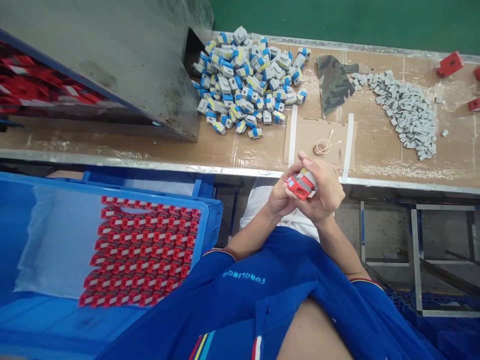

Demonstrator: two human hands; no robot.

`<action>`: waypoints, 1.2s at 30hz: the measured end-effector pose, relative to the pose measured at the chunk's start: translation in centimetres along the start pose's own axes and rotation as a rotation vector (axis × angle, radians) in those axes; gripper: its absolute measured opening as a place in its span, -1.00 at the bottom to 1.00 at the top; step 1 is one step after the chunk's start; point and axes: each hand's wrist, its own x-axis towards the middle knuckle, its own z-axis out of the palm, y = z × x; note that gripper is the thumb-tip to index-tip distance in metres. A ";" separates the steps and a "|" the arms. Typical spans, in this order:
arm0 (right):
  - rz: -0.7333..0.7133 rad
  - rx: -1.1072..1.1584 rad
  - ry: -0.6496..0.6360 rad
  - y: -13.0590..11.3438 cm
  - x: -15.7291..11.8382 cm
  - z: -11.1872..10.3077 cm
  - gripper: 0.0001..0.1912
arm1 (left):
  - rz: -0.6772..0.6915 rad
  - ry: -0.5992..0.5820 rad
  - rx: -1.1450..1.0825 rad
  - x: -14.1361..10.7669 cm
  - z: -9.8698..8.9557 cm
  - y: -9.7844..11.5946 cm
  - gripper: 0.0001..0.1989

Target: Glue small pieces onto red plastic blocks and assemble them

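Note:
Both of my hands hold one small red toy vehicle (pixel 300 187) with grey and yellow parts, over my lap at the table's front edge. My left hand (pixel 281 196) is closed round its left side and underside. From the right, my right hand (pixel 325 189) grips it, with the thumb near its grey-and-yellow top. My fingers cover part of the toy. Just beyond the hands, a cardboard pad (pixel 313 131) is taped down, and a thin coiled cord (pixel 322 146) lies on it.
Grey, blue and yellow toy parts (pixel 247 80) are heaped behind, beside a metal bin (pixel 123 55) holding red parts. Camouflage cloth (pixel 333 85) and small grey pieces (pixel 408 115) lie right. A blue crate (pixel 214 220) at left contains rows of red toys (pixel 146 250).

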 end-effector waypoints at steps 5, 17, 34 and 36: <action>0.057 0.056 -0.063 0.4 0.4 1.2 -0.52 | 0.061 0.046 0.075 0.7 -1.3 0.2 -0.57; 0.095 0.030 -0.126 1.3 0.3 2.8 -0.52 | 0.041 0.262 -0.013 1.2 -1.4 0.9 -0.76; 0.231 -0.014 -0.288 1.6 -0.1 3.4 -0.43 | 0.043 0.352 0.075 1.6 -1.7 1.1 -0.64; 0.225 -0.014 -0.266 1.6 -0.1 3.2 -0.44 | 0.041 0.309 0.079 1.7 -2.0 0.9 -0.67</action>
